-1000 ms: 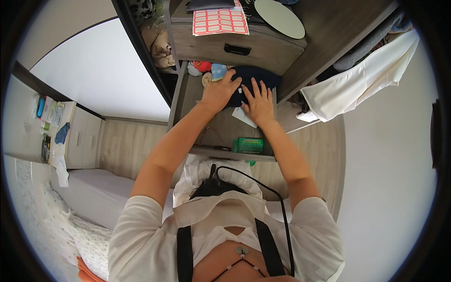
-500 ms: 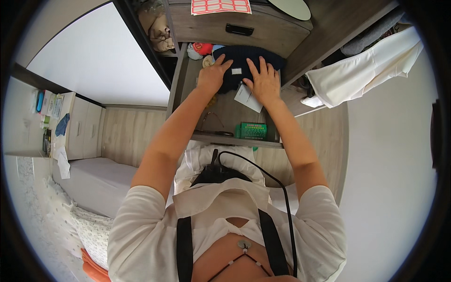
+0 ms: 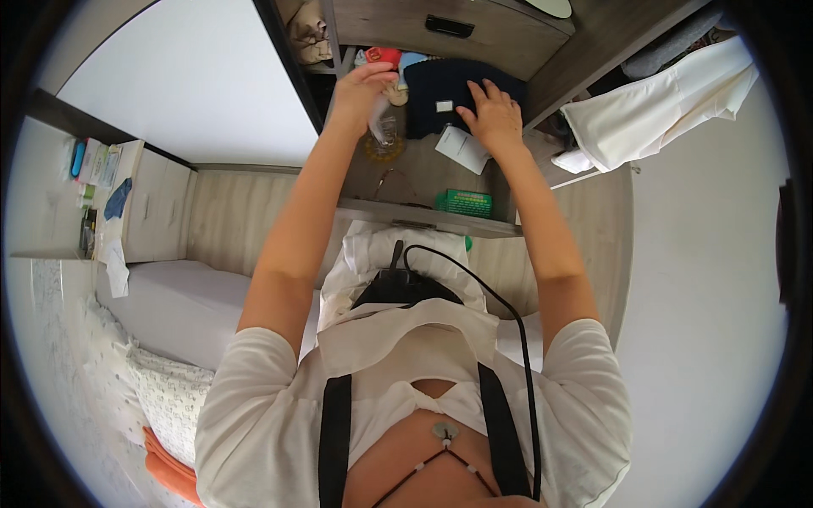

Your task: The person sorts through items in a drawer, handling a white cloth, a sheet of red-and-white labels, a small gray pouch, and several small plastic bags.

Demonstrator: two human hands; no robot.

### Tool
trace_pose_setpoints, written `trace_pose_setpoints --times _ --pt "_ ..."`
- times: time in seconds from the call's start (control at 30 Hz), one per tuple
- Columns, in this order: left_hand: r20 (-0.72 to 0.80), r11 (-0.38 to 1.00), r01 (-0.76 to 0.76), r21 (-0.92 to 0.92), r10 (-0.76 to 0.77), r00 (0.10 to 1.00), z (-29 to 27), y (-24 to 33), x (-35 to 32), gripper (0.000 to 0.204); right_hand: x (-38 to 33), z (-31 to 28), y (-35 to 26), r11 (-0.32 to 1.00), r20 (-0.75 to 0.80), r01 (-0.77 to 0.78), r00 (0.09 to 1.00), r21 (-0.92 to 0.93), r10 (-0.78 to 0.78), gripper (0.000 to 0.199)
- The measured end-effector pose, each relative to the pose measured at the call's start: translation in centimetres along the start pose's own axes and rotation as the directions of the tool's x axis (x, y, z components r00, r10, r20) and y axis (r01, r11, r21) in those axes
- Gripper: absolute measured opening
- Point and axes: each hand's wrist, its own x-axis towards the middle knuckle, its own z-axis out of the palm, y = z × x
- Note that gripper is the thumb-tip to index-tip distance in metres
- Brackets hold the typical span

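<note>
My right hand (image 3: 494, 118) lies with spread fingers on a dark navy knitted item (image 3: 457, 76) bearing a small white label, at the back of a pulled-out drawer (image 3: 423, 217). My left hand (image 3: 360, 97) hovers over the drawer's back left corner, fingers stretched out beside a red bundle (image 3: 384, 56) and a beige piece (image 3: 395, 93). Below its palm is a whitish, see-through thing (image 3: 378, 121), blurred; I cannot tell whether the hand touches it. A yellow beaded ring (image 3: 385, 151) lies nearby. A white card (image 3: 462, 151) sits just below my right hand.
A green box (image 3: 467, 203) stands inside the drawer's front. The closed drawer above has a black handle (image 3: 450, 26). White cloth (image 3: 660, 110) hangs at the right. A black cable (image 3: 517, 330) runs down my front. A bed (image 3: 186, 296) is at the left.
My left hand has lifted off the navy item and moved left, uncovering the yellow ring. My right hand remains on the item. The whole view has shifted, with the drawer higher in the picture.
</note>
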Motion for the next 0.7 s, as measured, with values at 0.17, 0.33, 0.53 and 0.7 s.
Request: trace_pose_setpoints --times 0.17,0.33,0.53,0.7 --pt "0.144 0.603 0.215 -0.768 -0.166 0.976 -5.3 2.1 -5.0 0.02 -1.1 -2.2 -2.2 0.934 -0.088 0.175 0.984 0.313 -0.154 0.027" --pt "0.139 0.24 0.171 -0.955 -0.144 0.98 -8.4 0.8 -8.8 0.029 -1.5 -0.4 -6.0 0.845 0.163 0.187 0.939 0.501 -0.304 0.026" --pt "-0.104 0.205 -0.033 -0.978 -0.348 0.932 -9.0 2.5 -10.4 0.027 -0.2 4.7 -9.1 0.846 0.192 0.325 0.88 0.422 -0.434 0.046" --pt "-0.148 0.172 -0.082 -0.982 -0.418 0.896 -9.6 2.6 -10.6 0.027 -0.1 4.6 -10.3 0.89 0.452 0.295 0.779 0.348 -0.435 0.044"
